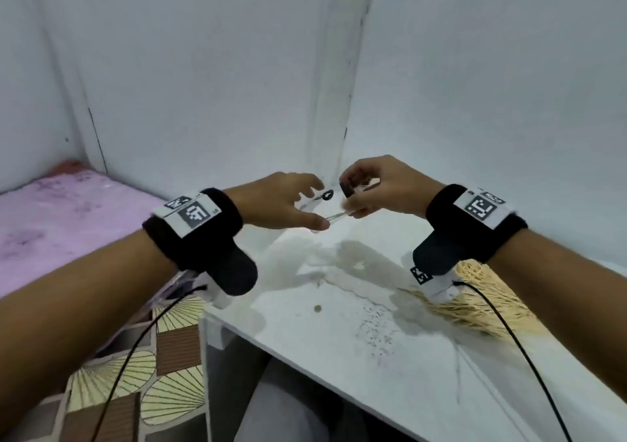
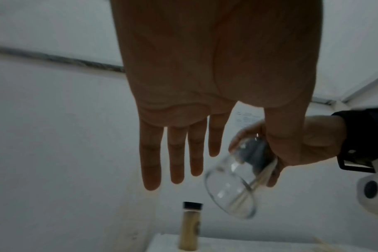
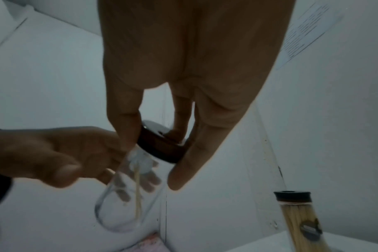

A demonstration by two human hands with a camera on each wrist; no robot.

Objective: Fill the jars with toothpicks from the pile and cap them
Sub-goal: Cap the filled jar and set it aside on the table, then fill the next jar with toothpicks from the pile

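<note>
My right hand [image 1: 353, 197] grips the black cap [image 3: 162, 146] that sits on the mouth of a clear jar [image 3: 123, 201], held tilted in the air above the table's far corner. Only a few toothpicks lie inside the jar [image 2: 229, 187]. My left hand [image 1: 315, 204] is beside the jar's lower end with its fingers [image 2: 177, 162] straight and spread; its thumb is close to the glass, and contact is unclear. A second jar [image 3: 300, 221], full of toothpicks and capped in black, stands on the table. The toothpick pile [image 1: 481, 299] lies under my right wrist.
The white table [image 1: 339, 340] fits into a corner of white walls. Its front left edge runs diagonally, with a patterned floor and a pink mattress [image 1: 68, 224] beyond. A small round speck [image 1: 317, 308] lies mid-table. Cables hang from both wristbands.
</note>
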